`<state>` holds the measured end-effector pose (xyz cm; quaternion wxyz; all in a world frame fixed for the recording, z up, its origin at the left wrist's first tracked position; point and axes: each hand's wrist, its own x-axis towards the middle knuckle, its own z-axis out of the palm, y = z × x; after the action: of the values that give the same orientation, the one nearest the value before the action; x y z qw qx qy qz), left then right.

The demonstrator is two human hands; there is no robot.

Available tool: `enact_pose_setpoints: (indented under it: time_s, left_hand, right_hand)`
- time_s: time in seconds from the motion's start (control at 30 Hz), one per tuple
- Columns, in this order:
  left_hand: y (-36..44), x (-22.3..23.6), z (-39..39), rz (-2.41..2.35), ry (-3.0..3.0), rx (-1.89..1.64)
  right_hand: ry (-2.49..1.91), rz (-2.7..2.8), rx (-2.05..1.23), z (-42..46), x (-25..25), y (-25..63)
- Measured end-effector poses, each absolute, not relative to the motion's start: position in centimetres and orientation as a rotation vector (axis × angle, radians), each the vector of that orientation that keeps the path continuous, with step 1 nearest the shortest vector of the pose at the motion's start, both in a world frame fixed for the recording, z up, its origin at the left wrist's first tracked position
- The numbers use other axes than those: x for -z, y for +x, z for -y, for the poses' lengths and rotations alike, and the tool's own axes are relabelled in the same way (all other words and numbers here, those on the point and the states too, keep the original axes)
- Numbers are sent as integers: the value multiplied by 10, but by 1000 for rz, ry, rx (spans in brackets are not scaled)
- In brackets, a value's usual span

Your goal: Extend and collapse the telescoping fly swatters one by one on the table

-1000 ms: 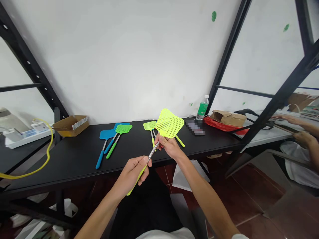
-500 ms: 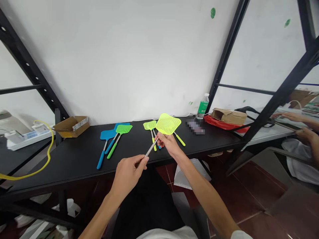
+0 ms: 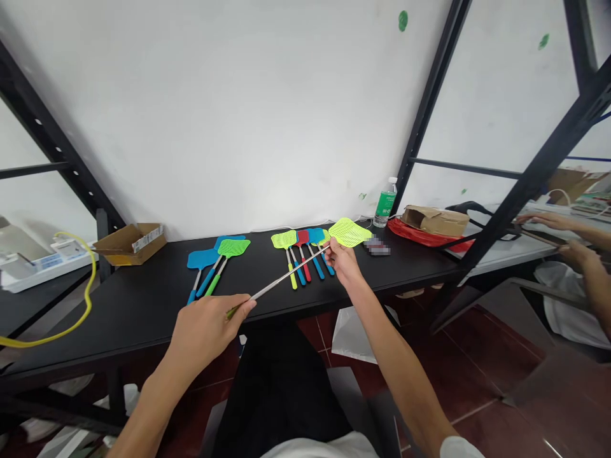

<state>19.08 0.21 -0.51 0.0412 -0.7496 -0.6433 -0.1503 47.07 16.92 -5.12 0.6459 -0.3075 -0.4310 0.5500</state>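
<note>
A yellow fly swatter (image 3: 349, 232) with a telescopic metal rod (image 3: 286, 280) stretches between my hands above the black table (image 3: 143, 305). My left hand (image 3: 205, 327) is closed round its handle end near the table's front edge. My right hand (image 3: 340, 262) pinches the rod just below the yellow head. Beside my right hand, several swatters (image 3: 300, 251) in yellow, red and blue lie in a row on the table. Further left lies a group of blue and green swatters (image 3: 214, 261).
An open cardboard box (image 3: 128, 242) sits at the table's back left, a yellow hose (image 3: 71, 318) beyond it. A green-labelled bottle (image 3: 384, 203), a red bag (image 3: 420, 232) and a brown package (image 3: 435, 219) stand at the right. Another person's hands (image 3: 573, 248) work at the far right.
My hands have drawn apart, the left toward me and left, the right up and right. The swatter's metal rod is now pulled out much longer, and its head has tipped flatter.
</note>
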Motion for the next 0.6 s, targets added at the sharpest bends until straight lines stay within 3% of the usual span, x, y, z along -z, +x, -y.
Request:
enact_pose_setpoints:
  time_s: [0.2,0.43,0.6]
  left_hand:
    - [179,1,-4,1983,-2287,420]
    - [172,-2,-1,2019,-2207,365]
    - [171,-5,-1,2022,-2245,401]
  right_hand:
    - [-675,930,-1291,-170,51,475]
    - [-510,824,-1558,-163,46,476]
    - [-514,837,-1531,-162,45,474]
